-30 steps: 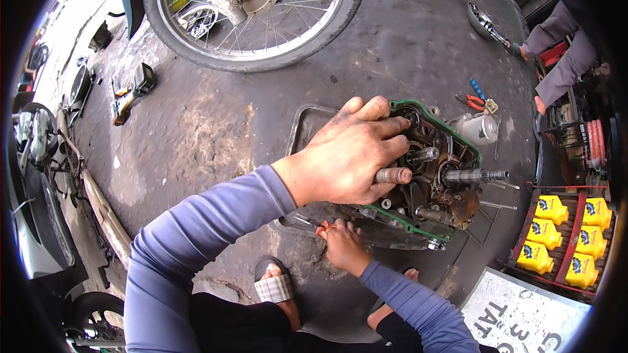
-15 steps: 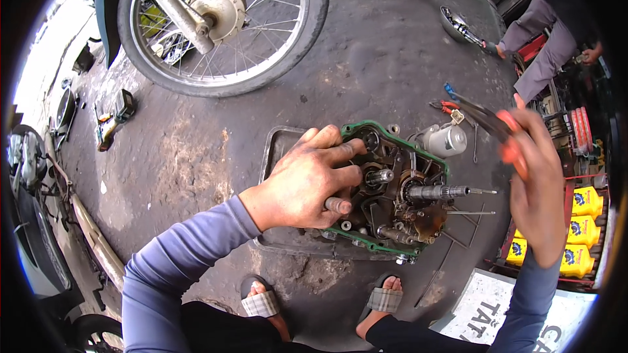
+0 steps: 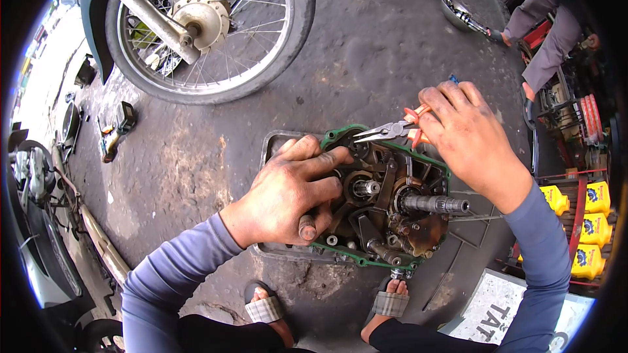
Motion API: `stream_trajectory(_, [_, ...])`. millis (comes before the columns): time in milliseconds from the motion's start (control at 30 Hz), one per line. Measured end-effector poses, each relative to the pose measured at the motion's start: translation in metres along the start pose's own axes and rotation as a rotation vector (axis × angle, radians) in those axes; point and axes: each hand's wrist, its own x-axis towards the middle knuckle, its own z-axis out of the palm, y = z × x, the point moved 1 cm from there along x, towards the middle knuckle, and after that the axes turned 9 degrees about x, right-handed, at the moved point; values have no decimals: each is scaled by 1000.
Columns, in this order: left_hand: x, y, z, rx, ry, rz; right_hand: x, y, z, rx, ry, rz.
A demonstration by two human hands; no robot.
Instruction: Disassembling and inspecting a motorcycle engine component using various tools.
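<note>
An opened engine case [image 3: 418, 235] with a green gasket rim, gears and splined shafts lies on a metal tray [image 3: 275, 252] on the ground. My left hand [image 3: 284, 193] grips the case's left side, its fingers bent over the inner parts. My right hand [image 3: 471, 137] is closed on needle-nose pliers [image 3: 386, 132] with red-orange handles. Their jaws point left over the upper part of the case, just above my left hand's fingertips; whether the tips touch anything is unclear. A blue-handled tool behind my right hand is mostly hidden.
A spoked front wheel [image 3: 288, 52] stands ahead. At the right are another person's legs [image 3: 549, 46] and a rack of yellow bottles [image 3: 595, 229]. A motorcycle [image 3: 42, 222] is at the left, loose tools [image 3: 114, 137] nearby. A metal bowl [image 3: 458, 19] holds parts.
My right hand has risen from below the case and swung the pliers over its upper part. My left hand has shifted slightly left on the case. The view has shifted.
</note>
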Motion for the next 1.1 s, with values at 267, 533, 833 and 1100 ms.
stream_trajectory(267, [0, -4, 2, 7, 55, 43, -4, -4, 1, 36, 2, 19])
stream_trajectory(533, [1, -3, 2, 7, 67, 57, -7, -8, 2, 20, -42, 56])
stream_trajectory(833, [0, -2, 2, 6, 65, 52, -9, -10, 2, 4, 2, 56])
stream_trajectory(1100, [0, -2, 2, 16, 61, 59, -11, -11, 2, 19, -12, 56])
